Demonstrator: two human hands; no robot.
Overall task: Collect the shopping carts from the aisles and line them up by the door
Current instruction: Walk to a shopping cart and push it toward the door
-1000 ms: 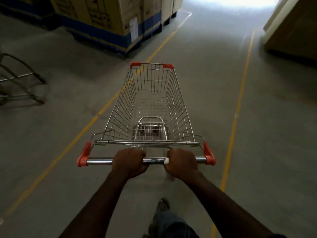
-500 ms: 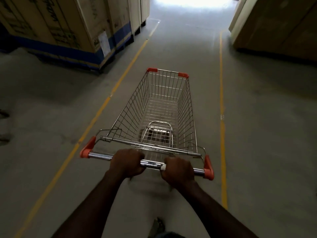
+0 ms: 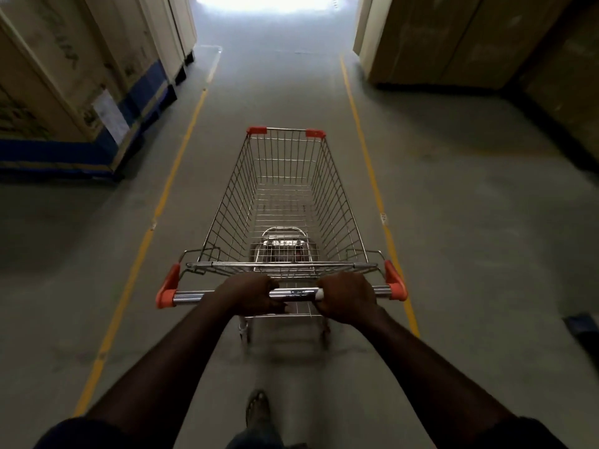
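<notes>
Both hands are clamped on the chrome handle bar (image 3: 295,293) of the shopping cart (image 3: 285,196): the left hand (image 3: 251,294) wraps the bar left of centre with its fingers curled under, and the right hand (image 3: 345,298) grips it right of centre the same way, a short bright stretch of bar showing between them. Orange plastic end caps (image 3: 167,291) close the bar on each side, and two smaller orange corner guards (image 3: 256,130) sit on the far rim of the basket. The cart is bare silver wire, its basket narrowing toward the front, with a folded child seat flap (image 3: 283,244) lying against the near end. It stands on the grey concrete floor (image 3: 470,254), in the lane between two yellow lines (image 3: 168,186), pointing up the aisle toward a bright opening (image 3: 272,1) at the far end. Tall cartons with a blue band (image 3: 64,76) line the left side, and plain brown cartons (image 3: 453,37) the right. One foot (image 3: 257,406) shows below, between the forearms.
</notes>
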